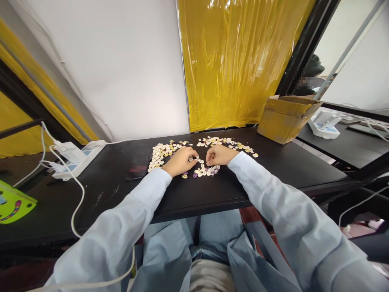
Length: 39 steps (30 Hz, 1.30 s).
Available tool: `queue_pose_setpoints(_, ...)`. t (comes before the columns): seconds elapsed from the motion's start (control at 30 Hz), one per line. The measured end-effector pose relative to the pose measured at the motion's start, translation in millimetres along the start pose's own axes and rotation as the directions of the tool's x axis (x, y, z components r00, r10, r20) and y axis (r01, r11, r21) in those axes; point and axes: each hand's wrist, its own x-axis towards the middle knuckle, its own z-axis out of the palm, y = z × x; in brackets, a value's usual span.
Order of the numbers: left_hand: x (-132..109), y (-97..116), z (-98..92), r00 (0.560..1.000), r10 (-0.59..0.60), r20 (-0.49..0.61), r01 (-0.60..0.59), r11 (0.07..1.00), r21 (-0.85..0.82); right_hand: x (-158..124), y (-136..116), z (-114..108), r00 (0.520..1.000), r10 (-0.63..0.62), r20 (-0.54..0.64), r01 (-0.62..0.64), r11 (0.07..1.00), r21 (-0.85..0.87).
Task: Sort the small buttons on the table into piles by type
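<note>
Small flat oval pieces, looking like buttons with dark marks or holes, lie in loose piles on the black table [194, 198]. Beside my left hand [180, 161] spreads a cream and yellow pile [158, 156]. Its thumb and fingers are closed in a pinch, with a small white oval piece [197, 157] at the tips. My right hand [220, 155] is just across from it, fingertips pressed together low over the table; what they hold is hidden. Between and below the hands is a cream group [204, 172], with a purple piece [195, 175] at its left. A further pile [214, 140] lies behind the hands.
An open cardboard box [282, 121] stands at the back right. White power strips [75, 160] with cables are on the left, near a green smiley-patterned item [15, 202]. A dark flat packet [136, 166] lies left of the pieces. Another person [311, 73] is at far right.
</note>
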Motion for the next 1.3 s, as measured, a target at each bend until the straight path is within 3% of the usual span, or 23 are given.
queue_pose_setpoints(0.2, 0.7, 6.7, -0.2, 1.0, -0.024, -0.003, 0.024, 0.999, -0.035, 3.3, 3.6, 2.0, 1.0, -0.024, 0.006, 0.024, 0.999, -0.033)
queue_pose_setpoints(0.4, 2.0, 10.7, -0.7, 0.999, -0.041, -0.023, 0.04, 0.997, -0.073, 5.7, 5.4, 2.9, 0.993, -0.022, -0.118, 0.008, 0.993, -0.12)
queue_pose_setpoints(0.63, 1.2, 10.6, 1.0, 0.989, -0.129, -0.065, 0.104, 0.947, -0.305, 10.9, 9.5, 8.3, 0.99, 0.02, -0.14, -0.037, 0.992, -0.119)
queue_pose_setpoints(0.77, 2.9, 8.8, 5.4, 0.979, -0.198, -0.036, 0.153, 0.847, -0.509, 14.4, 8.7, 10.6, 0.975, -0.033, -0.219, 0.057, 0.993, 0.104)
queue_pose_setpoints(0.93, 5.0, 6.4, 8.1, 0.952, -0.307, -0.002, 0.217, 0.678, -0.703, 16.2, 2.5, 11.3, 0.955, -0.026, -0.296, 0.156, 0.89, 0.428)
queue_pose_setpoints(1.1, 4.8, 6.4, 7.5, 0.929, -0.371, 0.006, 0.246, 0.603, -0.759, 14.4, -2.2, 13.6, 0.948, 0.015, -0.319, 0.164, 0.835, 0.525)
queue_pose_setpoints(1.3, 3.9, 9.8, 5.8, 0.925, -0.38, -0.029, 0.23, 0.617, -0.752, 15.4, -0.6, 17.0, 0.953, 0.041, -0.301, 0.14, 0.82, 0.555)
